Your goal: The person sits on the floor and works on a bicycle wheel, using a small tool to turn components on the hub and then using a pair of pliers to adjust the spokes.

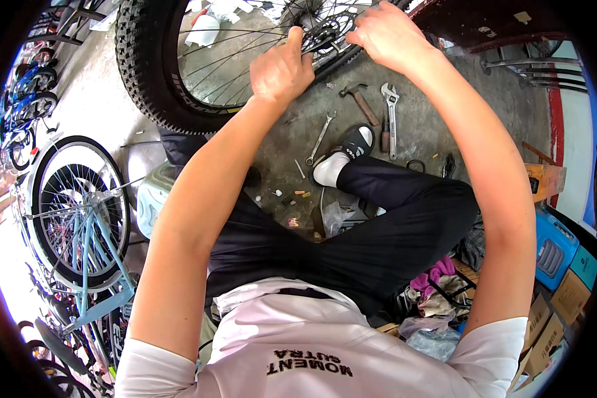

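A bicycle wheel with a wide knobby black tire (134,73) takes up the top of the view. Beside its spokes, my left hand (278,71) is closed with the thumb raised, next to a dark bar-like part; what its curled fingers grip is hidden. To the right, my right hand (393,38) has its fingers bent around a part near the metal hub parts (326,32), and I cannot make out that part. On the floor below lie a hammer (365,107), an adjustable wrench (392,123) and a combination wrench (320,139).
My slippered foot (358,140) rests beside the tools. A light-blue bicycle (89,252) with a spoked wheel stands at the left, with more bicycles behind. At the right are a blue case (554,249), cardboard boxes (572,295) and a metal rack (540,69). Small debris dots the floor.
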Demonstrator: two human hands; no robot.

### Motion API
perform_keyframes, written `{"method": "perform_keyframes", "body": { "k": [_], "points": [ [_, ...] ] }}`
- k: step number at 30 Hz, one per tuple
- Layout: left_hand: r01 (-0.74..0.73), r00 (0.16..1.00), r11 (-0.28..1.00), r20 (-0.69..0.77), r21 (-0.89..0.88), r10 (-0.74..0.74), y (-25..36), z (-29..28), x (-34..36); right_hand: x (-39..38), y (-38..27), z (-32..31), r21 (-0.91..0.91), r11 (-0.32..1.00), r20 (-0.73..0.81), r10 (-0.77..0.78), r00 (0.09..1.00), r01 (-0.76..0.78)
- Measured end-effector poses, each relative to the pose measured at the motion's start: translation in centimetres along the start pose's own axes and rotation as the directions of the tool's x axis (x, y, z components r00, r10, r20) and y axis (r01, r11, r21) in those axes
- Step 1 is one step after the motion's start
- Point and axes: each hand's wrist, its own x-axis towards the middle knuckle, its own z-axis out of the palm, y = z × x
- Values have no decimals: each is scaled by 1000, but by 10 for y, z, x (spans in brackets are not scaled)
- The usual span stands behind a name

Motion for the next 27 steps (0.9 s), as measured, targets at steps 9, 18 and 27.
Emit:
{"method": "perform_keyframes", "body": {
  "k": [9, 18, 27],
  "points": [
    [13, 1000, 1000, 25, 3, -13, -2, -1, 0, -9, 12, 19, 168, 985, -4, 37, 999, -36],
    [18, 1000, 1000, -14, -25, -18, -3, -1, -4, -32, 1, 98, 784, 594, 20, 265, 964, -180],
    [11, 1000, 1000, -22, 12, -11, -3, 2, 3, -3, -113, 144, 679, -731, 445, 484, 754, 68]
  ]
}}
